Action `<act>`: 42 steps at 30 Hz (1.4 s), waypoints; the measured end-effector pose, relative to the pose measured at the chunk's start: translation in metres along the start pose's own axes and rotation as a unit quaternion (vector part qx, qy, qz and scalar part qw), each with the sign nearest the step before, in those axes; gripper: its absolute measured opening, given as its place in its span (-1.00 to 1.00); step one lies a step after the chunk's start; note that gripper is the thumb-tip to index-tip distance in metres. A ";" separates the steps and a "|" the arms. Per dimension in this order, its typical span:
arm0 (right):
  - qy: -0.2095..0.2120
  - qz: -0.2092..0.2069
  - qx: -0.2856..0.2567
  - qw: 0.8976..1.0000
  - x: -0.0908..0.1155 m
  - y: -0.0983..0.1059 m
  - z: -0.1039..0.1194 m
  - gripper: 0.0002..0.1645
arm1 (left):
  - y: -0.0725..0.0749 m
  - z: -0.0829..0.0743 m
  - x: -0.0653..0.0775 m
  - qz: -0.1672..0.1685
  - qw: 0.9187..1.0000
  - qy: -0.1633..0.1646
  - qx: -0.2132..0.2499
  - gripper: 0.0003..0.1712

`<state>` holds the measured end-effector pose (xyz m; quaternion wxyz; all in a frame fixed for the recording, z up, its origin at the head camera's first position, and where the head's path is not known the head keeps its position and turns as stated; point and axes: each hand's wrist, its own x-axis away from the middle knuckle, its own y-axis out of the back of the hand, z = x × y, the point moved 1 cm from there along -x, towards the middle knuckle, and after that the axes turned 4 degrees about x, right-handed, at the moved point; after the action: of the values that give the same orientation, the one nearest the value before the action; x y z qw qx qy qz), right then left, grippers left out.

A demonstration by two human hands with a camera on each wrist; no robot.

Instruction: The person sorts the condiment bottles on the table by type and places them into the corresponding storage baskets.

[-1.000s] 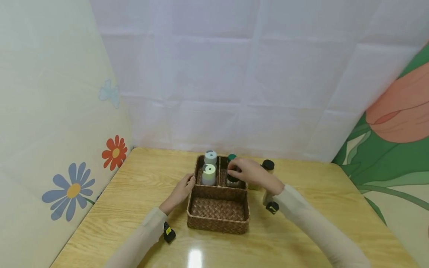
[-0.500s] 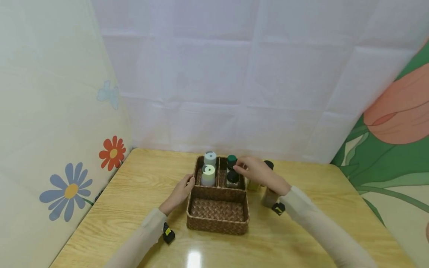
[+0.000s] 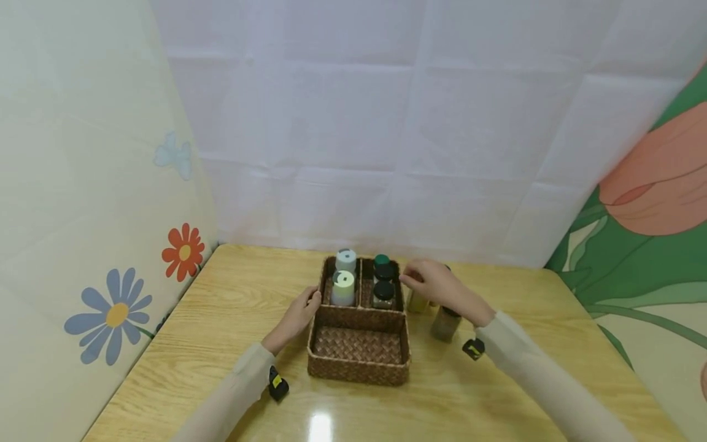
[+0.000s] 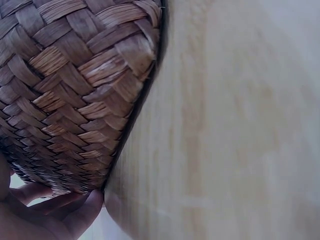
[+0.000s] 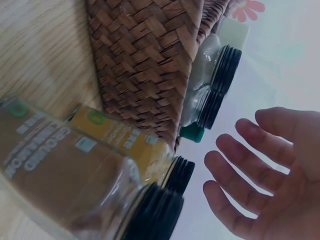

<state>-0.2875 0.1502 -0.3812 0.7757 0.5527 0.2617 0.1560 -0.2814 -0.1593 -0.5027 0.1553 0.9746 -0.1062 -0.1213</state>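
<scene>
A brown woven basket [image 3: 359, 373] with three compartments stands on the table. My left hand [image 3: 298, 313] rests against its left outer wall; in the left wrist view, the fingertips [image 4: 92, 202] touch the weave low down. My right hand [image 5: 265, 165] hovers just right of the basket, fingers loosely bent and holding nothing. In the back right compartment stand a black-capped jar [image 3: 383, 294] and another black-capped jar [image 3: 383, 271], with a green cap [image 3: 382, 259] behind. Two bottles with pale caps, a yellowish one [image 3: 343, 288] and a bluish one [image 3: 346, 261], fill the back left compartment.
Right of the basket, partly under my right hand, stand a brown spice jar [image 5: 65, 170] labelled ground cinnamon and a yellow spice jar [image 5: 125, 140], both black-capped. Another dark cap shows behind the hand. White cloth hangs behind the wooden table [image 3: 248, 270].
My right hand has let go of the black-capped jar in the back right compartment and moved right, off the basket. The left hand has stayed at the basket's wall.
</scene>
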 end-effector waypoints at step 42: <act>0.041 0.093 0.040 0.994 0.048 0.022 -0.032 -0.92 | 0.001 -0.003 0.002 0.005 1.000 0.011 -0.013 -0.46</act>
<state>-0.2660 0.2076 -0.3793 0.7239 0.5981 0.2465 0.2397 -0.2784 -0.1600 -0.4997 0.1697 0.9732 -0.1080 -0.1111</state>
